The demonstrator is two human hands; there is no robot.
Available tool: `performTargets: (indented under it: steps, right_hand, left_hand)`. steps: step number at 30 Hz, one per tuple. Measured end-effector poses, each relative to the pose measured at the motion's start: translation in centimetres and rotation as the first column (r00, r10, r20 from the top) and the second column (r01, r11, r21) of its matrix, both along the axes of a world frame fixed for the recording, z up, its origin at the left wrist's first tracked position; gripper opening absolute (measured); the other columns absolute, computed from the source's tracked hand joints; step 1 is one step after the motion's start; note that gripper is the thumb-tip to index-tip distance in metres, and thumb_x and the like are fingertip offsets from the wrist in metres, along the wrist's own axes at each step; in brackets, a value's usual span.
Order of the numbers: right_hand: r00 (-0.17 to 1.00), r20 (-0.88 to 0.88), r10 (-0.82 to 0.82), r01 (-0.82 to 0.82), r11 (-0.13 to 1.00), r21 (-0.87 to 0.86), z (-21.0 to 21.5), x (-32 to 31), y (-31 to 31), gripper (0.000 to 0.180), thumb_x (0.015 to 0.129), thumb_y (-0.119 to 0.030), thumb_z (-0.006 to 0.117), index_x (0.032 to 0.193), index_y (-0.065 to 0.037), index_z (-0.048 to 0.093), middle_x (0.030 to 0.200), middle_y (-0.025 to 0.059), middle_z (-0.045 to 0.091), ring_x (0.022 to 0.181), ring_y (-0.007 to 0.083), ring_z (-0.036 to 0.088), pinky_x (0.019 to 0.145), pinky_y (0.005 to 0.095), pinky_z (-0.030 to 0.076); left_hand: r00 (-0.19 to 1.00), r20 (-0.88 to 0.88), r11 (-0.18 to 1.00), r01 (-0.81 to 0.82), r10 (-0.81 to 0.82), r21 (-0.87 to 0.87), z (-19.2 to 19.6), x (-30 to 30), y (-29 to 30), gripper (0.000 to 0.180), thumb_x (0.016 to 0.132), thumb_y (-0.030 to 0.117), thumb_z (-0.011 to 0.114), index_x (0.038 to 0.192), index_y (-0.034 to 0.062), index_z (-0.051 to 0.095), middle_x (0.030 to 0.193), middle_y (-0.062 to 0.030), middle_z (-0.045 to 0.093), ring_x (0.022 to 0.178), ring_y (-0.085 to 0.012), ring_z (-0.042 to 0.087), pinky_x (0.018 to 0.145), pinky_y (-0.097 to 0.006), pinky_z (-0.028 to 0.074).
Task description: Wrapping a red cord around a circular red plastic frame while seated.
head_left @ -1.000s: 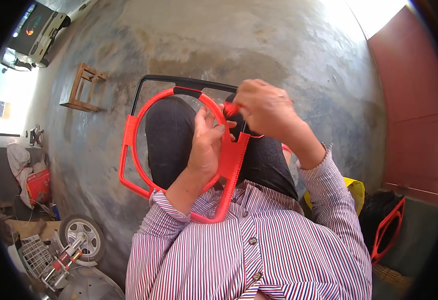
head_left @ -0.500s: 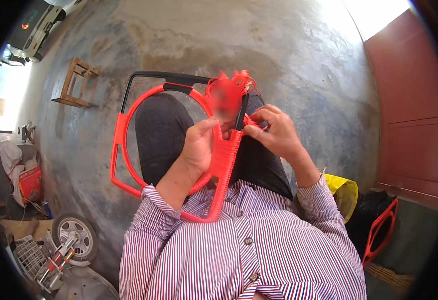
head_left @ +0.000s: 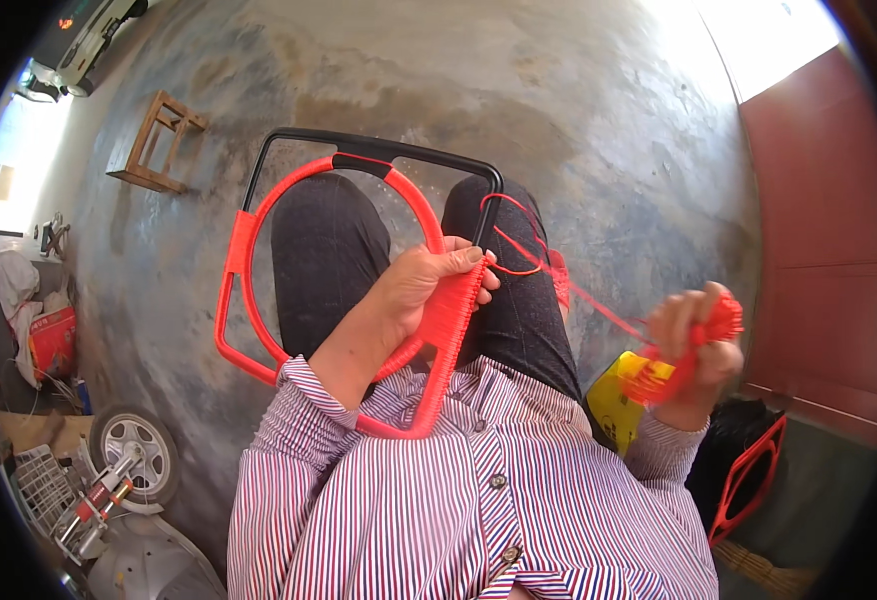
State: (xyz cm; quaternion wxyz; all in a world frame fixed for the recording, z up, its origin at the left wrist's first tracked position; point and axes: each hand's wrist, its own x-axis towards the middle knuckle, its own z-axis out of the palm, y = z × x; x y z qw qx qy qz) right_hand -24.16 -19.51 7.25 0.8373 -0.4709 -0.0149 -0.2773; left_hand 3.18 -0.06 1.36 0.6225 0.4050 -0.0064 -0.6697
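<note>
Across my thighs rests a black metal frame (head_left: 429, 154) with a ring (head_left: 249, 285) inside it. Red cord is wound round most of the ring and the frame's lower part; the top bar and upper sides show black. My left hand (head_left: 411, 288) grips the right side at the upper end of the red winding, thumb on top. From there a loose loop and a taut red strand (head_left: 604, 308) run to the right. Out at the far right, my right hand (head_left: 687, 335), slightly blurred, is closed round a bundle of red cord (head_left: 725, 318).
A small wooden stool (head_left: 157, 142) stands on the concrete floor at upper left. At lower left are a wheel (head_left: 137, 450) and a wire basket (head_left: 47, 488). By my right side lie a yellow bag (head_left: 614, 405), a black bag and another red frame (head_left: 749, 480). A red door (head_left: 824, 230) is beyond.
My right hand has swung out to the right and down with the cord bundle, drawing the strand from the frame's right side. My left hand stays on the frame, which has shifted slightly.
</note>
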Motion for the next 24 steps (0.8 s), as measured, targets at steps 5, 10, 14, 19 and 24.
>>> performTargets:
  steps: [5, 10, 14, 19, 24]
  right_hand:
    - [0.917, -0.015, -0.398, 0.393, 0.898, 0.199, 0.6, -4.9, -4.7, 0.021, 0.088, -0.013, 0.060, 0.106, -0.005, 0.052, 0.076, 0.0050, 0.049, 0.055, 0.0098, 0.039, 0.048, 0.0259, 0.036]
    - [0.794, -0.433, -0.427, 0.507, 0.858, 0.083, -3.2, 3.1, -1.1, 0.034, 0.093, -0.010, 0.052, 0.126, 0.000, 0.052, 0.088, 0.0023, 0.053, 0.062, 0.0081, 0.046, 0.055, 0.0239, 0.041]
    - [0.828, -0.485, -0.281, 0.191, 0.955, -0.227, -7.0, 11.2, 4.0, 0.020, 0.092, -0.004, 0.054, 0.112, -0.002, 0.058, 0.076, -0.0004, 0.055, 0.066, 0.0084, 0.052, 0.061, 0.0255, 0.046]
    - [0.760, -0.583, -0.286, -0.031, 0.881, -0.472, -4.0, 10.5, 4.4, 0.016, 0.086, -0.005, 0.068, 0.098, -0.003, 0.057, 0.080, -0.0004, 0.059, 0.063, 0.0081, 0.053, 0.058, 0.0239, 0.046]
    - [0.886, -0.450, -0.113, 0.068, 0.991, -0.114, -3.0, 6.7, 3.2, 0.013, 0.090, -0.006, 0.065, 0.097, -0.004, 0.055, 0.085, 0.0036, 0.061, 0.064, 0.0077, 0.054, 0.059, 0.0235, 0.045]
  left_hand:
    - [1.000, -0.006, 1.000, -0.025, 0.024, -0.014, 0.2, -0.1, 0.1, 0.019, 0.095, 0.015, 0.064, 0.104, -0.0017, 0.063, 0.085, -0.0147, 0.071, 0.068, -0.0210, 0.070, 0.064, -0.030, 0.059]
    - [1.000, 0.010, 1.000, -0.024, 0.024, -0.012, 0.6, 0.0, 0.2, 0.019, 0.095, 0.015, 0.064, 0.103, -0.0018, 0.064, 0.085, -0.0155, 0.070, 0.068, -0.0211, 0.070, 0.063, -0.030, 0.059]
    - [1.000, 0.019, 1.000, -0.001, 0.002, -0.025, 0.5, -0.2, 0.1, 0.019, 0.095, 0.014, 0.063, 0.103, -0.0021, 0.064, 0.085, -0.0160, 0.070, 0.069, -0.0213, 0.070, 0.064, -0.031, 0.059]
    - [0.999, 0.019, 1.000, -0.026, 0.026, -0.018, 0.5, -0.2, 0.3, 0.019, 0.096, 0.014, 0.062, 0.104, -0.0028, 0.063, 0.084, -0.0162, 0.070, 0.069, -0.0221, 0.070, 0.064, -0.031, 0.059]
    - [0.999, -0.012, 0.999, -0.034, 0.033, -0.025, 0.4, -0.1, 0.2, 0.018, 0.096, 0.013, 0.062, 0.105, -0.0024, 0.062, 0.084, -0.0162, 0.070, 0.069, -0.0226, 0.070, 0.063, -0.031, 0.059]
